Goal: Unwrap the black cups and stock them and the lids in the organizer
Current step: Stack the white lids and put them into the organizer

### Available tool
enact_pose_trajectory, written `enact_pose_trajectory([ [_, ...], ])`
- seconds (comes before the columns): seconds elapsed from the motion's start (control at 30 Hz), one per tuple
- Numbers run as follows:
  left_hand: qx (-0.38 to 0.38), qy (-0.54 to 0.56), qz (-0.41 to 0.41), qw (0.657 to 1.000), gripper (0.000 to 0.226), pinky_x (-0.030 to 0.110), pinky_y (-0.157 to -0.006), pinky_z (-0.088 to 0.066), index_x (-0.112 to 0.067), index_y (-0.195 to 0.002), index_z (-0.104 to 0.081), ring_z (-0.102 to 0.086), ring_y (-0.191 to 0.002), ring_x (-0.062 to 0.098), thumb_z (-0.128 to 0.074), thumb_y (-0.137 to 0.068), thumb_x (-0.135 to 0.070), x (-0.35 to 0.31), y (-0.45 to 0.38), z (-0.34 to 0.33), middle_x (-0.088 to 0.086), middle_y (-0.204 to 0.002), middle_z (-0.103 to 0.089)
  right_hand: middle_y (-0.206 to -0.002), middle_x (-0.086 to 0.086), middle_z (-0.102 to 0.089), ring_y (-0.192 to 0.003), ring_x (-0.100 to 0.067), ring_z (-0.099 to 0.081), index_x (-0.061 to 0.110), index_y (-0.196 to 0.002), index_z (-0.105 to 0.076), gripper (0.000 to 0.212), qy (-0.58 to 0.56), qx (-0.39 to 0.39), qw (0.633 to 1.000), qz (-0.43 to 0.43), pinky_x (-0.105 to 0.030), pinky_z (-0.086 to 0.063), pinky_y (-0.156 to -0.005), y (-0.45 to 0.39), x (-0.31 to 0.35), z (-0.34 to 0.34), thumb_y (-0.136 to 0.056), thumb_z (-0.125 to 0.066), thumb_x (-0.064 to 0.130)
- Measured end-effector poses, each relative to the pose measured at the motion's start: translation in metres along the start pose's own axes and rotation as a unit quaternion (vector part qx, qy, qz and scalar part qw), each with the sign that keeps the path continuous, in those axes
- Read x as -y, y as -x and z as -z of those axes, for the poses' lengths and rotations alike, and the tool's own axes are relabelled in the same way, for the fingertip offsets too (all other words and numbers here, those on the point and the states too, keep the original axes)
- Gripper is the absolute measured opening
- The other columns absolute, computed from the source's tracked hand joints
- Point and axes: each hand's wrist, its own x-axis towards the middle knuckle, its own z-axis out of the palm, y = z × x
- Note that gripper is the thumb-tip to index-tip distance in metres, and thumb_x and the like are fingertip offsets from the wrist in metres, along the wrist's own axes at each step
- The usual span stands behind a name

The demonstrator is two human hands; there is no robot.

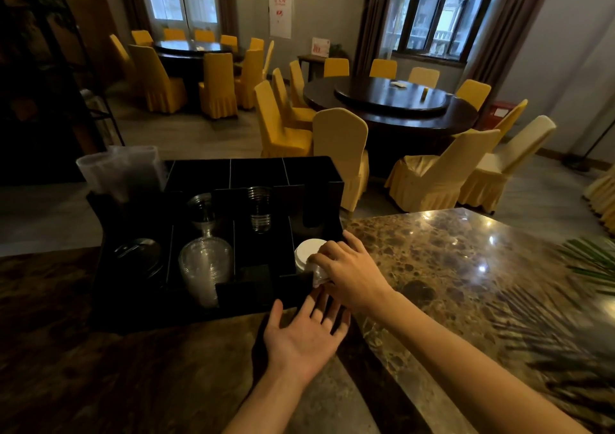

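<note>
A black compartment organizer (309, 167) stands on the marble counter. My right hand (349, 269) grips a stack of white lids (307, 252) lying sideways in the organizer's front right slot. Just below that slot's front wall, my left hand (299, 340) is held palm up with fingers spread and nothing in it. Clear dome lids (203, 267) fill the middle front slot, dark lids (139, 254) lie at the front left, and clear cups (259, 209) stand in a rear slot. I see no black cups.
A clear plastic sleeve of cups (123, 174) rises from the organizer's back left corner. Palm leaves (589, 260) hang over the counter's right side. Beyond the counter are round dark tables (399, 104) and yellow-covered chairs (339, 147).
</note>
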Motion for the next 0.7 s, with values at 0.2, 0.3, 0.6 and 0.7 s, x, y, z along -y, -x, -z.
enact_pose_trajectory([
  [0.2,-0.005,0.014,-0.007,1.000,0.074,0.060,-0.105,-0.034,-0.009,-0.142,-0.051,-0.048,-0.128,0.042,-0.050,-0.087,-0.058,0.001,0.005,0.002,0.022,-0.143,-0.055,-0.149,0.000,-0.056,-0.140,-0.024,-0.053,0.027,-0.149,-0.050,0.066,0.003,0.048,0.999,0.021,-0.050,0.015,-0.123,0.002,-0.002,0.002,-0.086,-0.067,0.038],
  [0.3,-0.003,0.012,-0.006,1.000,0.074,0.059,-0.107,-0.034,-0.007,-0.138,-0.056,-0.048,-0.131,0.040,-0.051,-0.086,-0.058,0.001,0.007,0.001,0.021,-0.141,-0.059,-0.149,0.000,-0.056,-0.138,-0.024,-0.056,0.026,-0.154,-0.046,0.070,0.015,0.062,0.997,0.034,-0.049,0.019,-0.120,0.001,-0.005,0.005,-0.087,-0.064,0.036],
  [0.6,-0.025,-0.015,-0.004,1.000,0.073,0.059,-0.101,-0.037,-0.014,-0.147,-0.047,-0.048,-0.131,0.039,-0.044,-0.091,-0.060,0.005,0.015,-0.009,0.018,-0.148,-0.052,-0.162,-0.007,-0.043,-0.147,-0.024,-0.046,0.022,-0.161,-0.033,0.070,0.030,0.079,0.995,0.050,-0.053,0.018,-0.119,0.004,-0.005,0.003,-0.097,-0.061,0.034],
  [0.7,-0.041,-0.049,0.002,0.998,0.072,0.056,-0.105,-0.035,-0.014,-0.151,-0.044,-0.047,-0.132,0.037,-0.038,-0.095,-0.060,0.004,0.022,-0.012,0.015,-0.150,-0.051,-0.168,-0.006,-0.033,-0.155,-0.023,-0.033,0.024,-0.165,-0.021,0.078,0.023,0.081,0.995,0.045,-0.055,0.010,-0.124,0.011,-0.004,0.006,-0.098,-0.059,0.037],
])
